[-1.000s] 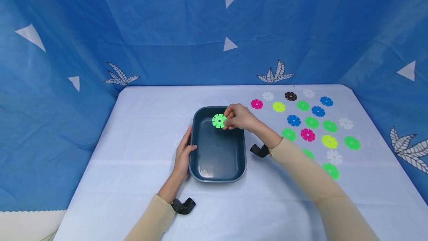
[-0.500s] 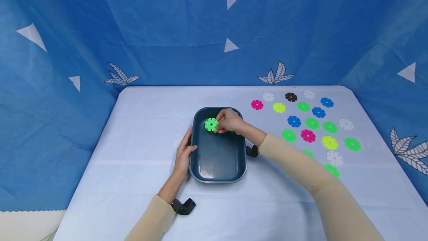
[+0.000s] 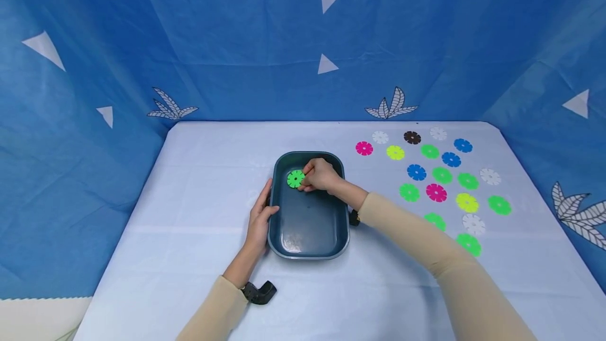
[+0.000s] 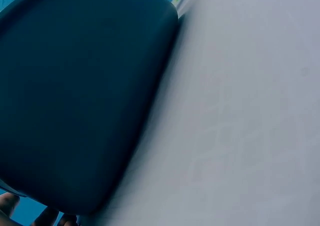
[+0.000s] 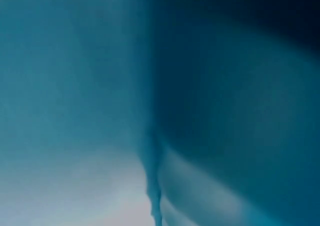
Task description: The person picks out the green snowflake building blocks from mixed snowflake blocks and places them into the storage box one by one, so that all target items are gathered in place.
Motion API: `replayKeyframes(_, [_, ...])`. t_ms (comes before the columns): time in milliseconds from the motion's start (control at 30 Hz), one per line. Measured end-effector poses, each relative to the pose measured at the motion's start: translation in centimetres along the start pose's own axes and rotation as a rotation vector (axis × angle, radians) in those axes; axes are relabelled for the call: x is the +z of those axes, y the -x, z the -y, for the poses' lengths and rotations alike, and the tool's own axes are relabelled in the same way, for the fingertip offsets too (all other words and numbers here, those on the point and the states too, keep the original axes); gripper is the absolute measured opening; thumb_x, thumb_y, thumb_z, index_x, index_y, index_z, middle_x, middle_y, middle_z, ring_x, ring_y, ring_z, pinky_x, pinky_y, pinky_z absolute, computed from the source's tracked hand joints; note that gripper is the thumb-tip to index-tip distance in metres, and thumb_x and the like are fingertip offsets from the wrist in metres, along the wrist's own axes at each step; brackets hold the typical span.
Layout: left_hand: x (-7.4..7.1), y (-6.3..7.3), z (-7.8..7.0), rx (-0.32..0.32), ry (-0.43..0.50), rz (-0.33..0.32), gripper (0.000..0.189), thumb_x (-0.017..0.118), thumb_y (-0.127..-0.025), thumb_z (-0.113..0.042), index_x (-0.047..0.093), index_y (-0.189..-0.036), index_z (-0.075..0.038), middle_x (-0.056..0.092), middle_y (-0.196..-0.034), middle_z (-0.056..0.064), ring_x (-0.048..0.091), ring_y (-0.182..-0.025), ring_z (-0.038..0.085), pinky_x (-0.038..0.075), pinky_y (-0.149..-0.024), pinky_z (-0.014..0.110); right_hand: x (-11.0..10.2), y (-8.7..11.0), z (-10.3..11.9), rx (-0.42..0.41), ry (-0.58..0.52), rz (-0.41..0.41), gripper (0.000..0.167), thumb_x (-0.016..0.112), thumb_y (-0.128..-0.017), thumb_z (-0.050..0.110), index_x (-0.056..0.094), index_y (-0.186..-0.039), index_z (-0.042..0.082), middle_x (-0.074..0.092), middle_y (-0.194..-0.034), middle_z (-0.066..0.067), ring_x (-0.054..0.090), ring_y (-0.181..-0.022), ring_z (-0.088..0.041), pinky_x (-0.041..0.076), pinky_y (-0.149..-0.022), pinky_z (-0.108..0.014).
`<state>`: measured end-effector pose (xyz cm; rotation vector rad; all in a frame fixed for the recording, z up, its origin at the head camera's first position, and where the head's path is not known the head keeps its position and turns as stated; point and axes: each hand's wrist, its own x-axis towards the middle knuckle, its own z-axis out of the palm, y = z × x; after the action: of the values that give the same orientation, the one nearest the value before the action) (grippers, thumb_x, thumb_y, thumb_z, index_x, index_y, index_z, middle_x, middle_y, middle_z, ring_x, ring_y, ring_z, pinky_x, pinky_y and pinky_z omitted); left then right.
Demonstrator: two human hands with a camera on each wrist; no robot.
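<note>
A dark blue-grey rectangular plastic tub (image 3: pixel 307 230) stands on the table in the head view. My left hand (image 3: pixel 258 223) grips its left wall, the thumb over the rim and the fingers along the outside. In the left wrist view, fingertips (image 4: pixel 45 217) show by the tub's edge (image 4: pixel 65 206). Inside the tub's far part, my right hand (image 3: pixel 323 176) pinches a green notched plastic disc (image 3: pixel 295 178) by its right edge. The disc is low, near the tub floor; whether it touches is unclear. The right wrist view is blurred, and no fingers can be made out there.
Several notched discs lie spread over the table's right side, among them a pink disc (image 3: pixel 364 148), a brown disc (image 3: pixel 412 137), a blue disc (image 3: pixel 416 172) and a yellow disc (image 3: pixel 467 202). Behind the white tablecloth (image 3: pixel 203 172) hangs a blue patterned curtain (image 3: pixel 265 41).
My right hand has carried the green disc leftward and down into the tub, still pinching it. My left hand and the tub have stayed in place.
</note>
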<state>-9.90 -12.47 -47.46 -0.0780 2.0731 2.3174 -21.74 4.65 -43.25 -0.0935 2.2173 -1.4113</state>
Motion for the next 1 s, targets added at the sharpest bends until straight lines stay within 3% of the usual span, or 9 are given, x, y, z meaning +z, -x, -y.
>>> replayKeyframes(333, [0.0, 0.0, 0.0, 0.005, -0.005, 0.000, 0.067, 0.043, -0.093, -0.003, 0.026, -0.156, -0.018, 0.018, -0.164, 0.000, 0.012, -0.152, 0.021, 0.013, -0.122, 0.047, 0.1, -0.2, -0.2, -0.019, 0.044, -0.008, 0.022, 0.061, -0.090, -0.005, 0.056, -0.111, -0.006, 0.069, -0.090, -0.019, 0.073, -0.070, -0.017, 0.059, -0.065, -0.028])
replayKeyframes(567, [0.1, -0.1, 0.0, 0.006, -0.002, 0.002, 0.067, 0.042, -0.093, -0.003, 0.026, -0.156, -0.019, 0.017, -0.164, 0.000, 0.011, -0.152, 0.020, 0.013, -0.122, 0.046, -0.6, 0.7, 0.3, -0.091, 0.131, 0.009, 0.024, 0.062, -0.091, 0.000, 0.056, -0.114, -0.006, 0.067, -0.089, -0.016, 0.073, -0.073, -0.022, 0.059, -0.067, -0.032])
replayKeyframes(700, [0.2, -0.1, 0.0, -0.002, -0.008, -0.005, 0.067, 0.042, -0.093, -0.003, 0.027, -0.156, -0.019, 0.018, -0.164, 0.000, 0.012, -0.152, 0.021, 0.014, -0.122, 0.046, -2.3, 2.5, 1.4, -0.151, 0.147, 0.042, 0.028, 0.062, -0.093, 0.004, 0.056, -0.118, -0.009, 0.064, -0.091, -0.016, 0.073, -0.081, -0.028, 0.059, -0.075, -0.041])
replayKeyframes(833, [0.1, -0.1, 0.2, -0.008, -0.026, -0.020, 0.067, 0.043, -0.093, -0.003, 0.028, -0.156, -0.019, 0.019, -0.164, 0.001, 0.014, -0.152, 0.022, 0.014, -0.121, 0.047, -4.8, 4.8, 2.0, -0.187, 0.173, 0.036, 0.029, 0.064, -0.092, 0.007, 0.057, -0.117, -0.006, 0.062, -0.092, -0.016, 0.073, -0.082, -0.024, 0.059, -0.074, -0.043])
replayKeyframes(1000, [0.1, 0.0, 0.2, -0.009, -0.034, -0.026, 0.067, 0.043, -0.093, -0.004, 0.028, -0.156, -0.020, 0.019, -0.164, -0.001, 0.014, -0.152, 0.022, 0.014, -0.121, 0.047, -8.4, 7.6, 0.9, -0.138, 0.220, -0.042, 0.030, 0.067, -0.091, 0.010, 0.059, -0.117, -0.001, 0.061, -0.096, -0.015, 0.072, -0.082, -0.021, 0.057, -0.070, -0.038])
